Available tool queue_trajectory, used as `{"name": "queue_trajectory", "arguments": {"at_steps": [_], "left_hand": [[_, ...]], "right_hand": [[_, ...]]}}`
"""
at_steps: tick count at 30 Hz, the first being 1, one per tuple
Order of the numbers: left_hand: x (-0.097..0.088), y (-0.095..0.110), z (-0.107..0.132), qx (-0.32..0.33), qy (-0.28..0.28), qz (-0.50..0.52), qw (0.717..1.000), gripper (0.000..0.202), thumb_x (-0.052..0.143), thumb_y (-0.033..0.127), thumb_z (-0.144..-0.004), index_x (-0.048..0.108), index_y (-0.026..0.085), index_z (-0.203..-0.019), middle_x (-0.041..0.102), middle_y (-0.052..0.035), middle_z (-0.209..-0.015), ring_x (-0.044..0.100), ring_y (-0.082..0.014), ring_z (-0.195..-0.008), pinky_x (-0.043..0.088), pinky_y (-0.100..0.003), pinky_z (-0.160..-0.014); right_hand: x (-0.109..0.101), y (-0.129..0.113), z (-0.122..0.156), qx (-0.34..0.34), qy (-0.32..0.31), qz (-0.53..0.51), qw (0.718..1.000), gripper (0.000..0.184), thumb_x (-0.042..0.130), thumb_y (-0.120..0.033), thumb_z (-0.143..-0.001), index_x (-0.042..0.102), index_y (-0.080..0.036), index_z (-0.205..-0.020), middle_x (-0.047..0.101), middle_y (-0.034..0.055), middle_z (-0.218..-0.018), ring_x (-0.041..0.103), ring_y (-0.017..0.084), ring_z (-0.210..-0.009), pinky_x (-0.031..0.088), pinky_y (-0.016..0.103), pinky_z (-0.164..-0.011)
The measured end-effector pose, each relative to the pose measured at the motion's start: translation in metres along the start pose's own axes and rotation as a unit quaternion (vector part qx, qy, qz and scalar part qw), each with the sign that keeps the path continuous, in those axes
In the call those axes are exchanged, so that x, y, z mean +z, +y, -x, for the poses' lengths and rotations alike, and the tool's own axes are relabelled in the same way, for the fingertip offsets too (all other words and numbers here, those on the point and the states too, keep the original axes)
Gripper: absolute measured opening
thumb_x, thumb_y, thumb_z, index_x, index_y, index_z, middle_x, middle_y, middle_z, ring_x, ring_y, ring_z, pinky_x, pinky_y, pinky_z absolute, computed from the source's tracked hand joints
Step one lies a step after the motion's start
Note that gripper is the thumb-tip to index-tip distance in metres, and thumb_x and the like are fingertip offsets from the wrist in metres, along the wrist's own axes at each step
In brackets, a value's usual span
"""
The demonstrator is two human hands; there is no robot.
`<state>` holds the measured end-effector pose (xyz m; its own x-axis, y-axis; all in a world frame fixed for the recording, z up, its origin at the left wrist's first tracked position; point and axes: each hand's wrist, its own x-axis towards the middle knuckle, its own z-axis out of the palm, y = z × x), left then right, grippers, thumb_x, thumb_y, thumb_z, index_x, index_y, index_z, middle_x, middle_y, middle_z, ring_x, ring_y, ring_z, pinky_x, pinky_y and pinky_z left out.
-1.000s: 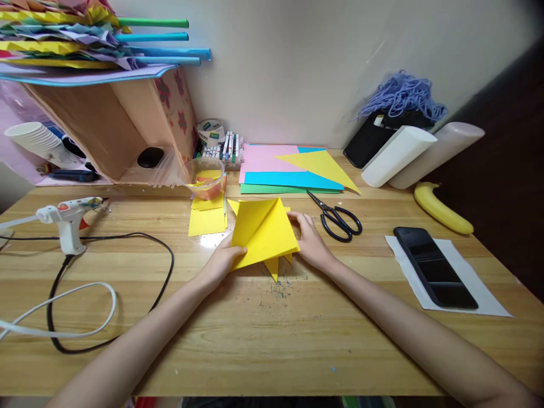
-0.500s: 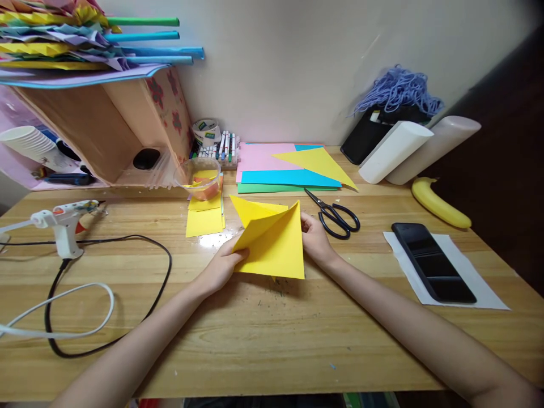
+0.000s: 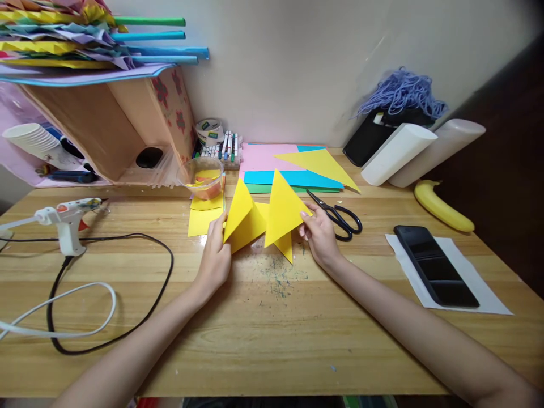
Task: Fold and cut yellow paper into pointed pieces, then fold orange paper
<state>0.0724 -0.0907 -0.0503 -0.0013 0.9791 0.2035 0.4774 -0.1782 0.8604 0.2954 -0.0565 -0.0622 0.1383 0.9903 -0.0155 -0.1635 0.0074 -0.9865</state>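
Pinched at its left edge by my left hand is a folded yellow paper, its panels standing apart at the crease. My right hand grips another folded yellow paper by its right corner, thumb in front. A pointed flap hangs below that right piece. Both are held above the table, side by side; whether they join behind, I cannot tell. Black-handled scissors lie just beyond my right hand. Yellow paper squares are stacked beyond my left hand, partly under a clear plastic tub with yellow scraps.
A white glue gun with looping cords stands at left. Coloured sheets with a yellow triangle lie at the back. To the right are a phone on white paper, a banana and white rolls.
The yellow paper has parted into two folded shapes, one in each hand. My left hand has turned upright, and my right thumb has come round to the front.
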Motion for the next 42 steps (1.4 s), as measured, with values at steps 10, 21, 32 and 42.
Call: {"name": "queue_trajectory", "arguments": {"at_steps": [10,21,32,42], "left_hand": [[0.012,0.019,0.019,0.058,-0.124,-0.017,0.99,0.071,0.033,0.002,-0.075,0.012,0.025,-0.139,0.027,-0.0061,-0.138,0.021,-0.0217,-0.129,0.015,-0.044,-0.109],[0.012,0.02,0.018,0.076,-0.171,-0.021,0.982,0.075,0.033,0.003,-0.076,0.002,0.027,-0.14,0.024,-0.008,-0.135,0.022,-0.0225,-0.127,0.015,-0.045,-0.108],[0.016,0.018,0.017,0.078,-0.182,-0.052,0.979,0.08,0.055,0.027,-0.077,0.005,0.026,-0.139,0.024,-0.0102,-0.132,0.026,-0.026,-0.126,0.025,-0.045,-0.104],[0.018,0.013,0.016,0.093,-0.171,-0.051,0.98,0.074,0.054,0.027,-0.08,0.009,0.027,-0.138,0.029,-0.0107,-0.127,0.029,-0.0259,-0.124,0.028,-0.045,-0.102]], "right_hand": [[0.009,-0.003,0.022,0.045,-0.233,0.099,0.966,0.053,0.056,-0.034,-0.078,0.03,-0.019,-0.122,0.053,-0.0074,-0.053,0.052,0.011,-0.046,0.044,0.022,-0.045],[0.007,-0.001,0.02,0.073,-0.306,0.087,0.945,0.042,0.056,-0.037,-0.08,0.041,-0.018,-0.113,0.054,-0.0058,-0.054,0.053,0.01,-0.046,0.044,0.022,-0.047],[0.007,0.001,0.018,0.068,-0.295,0.047,0.952,0.038,0.058,-0.024,-0.077,0.043,-0.019,-0.111,0.054,-0.0061,-0.056,0.051,0.008,-0.044,0.04,0.019,-0.043],[0.007,-0.001,0.017,0.072,-0.296,0.034,0.952,0.039,0.054,-0.022,-0.078,0.041,-0.019,-0.115,0.055,-0.0055,-0.058,0.053,0.009,-0.043,0.042,0.019,-0.042]]}}
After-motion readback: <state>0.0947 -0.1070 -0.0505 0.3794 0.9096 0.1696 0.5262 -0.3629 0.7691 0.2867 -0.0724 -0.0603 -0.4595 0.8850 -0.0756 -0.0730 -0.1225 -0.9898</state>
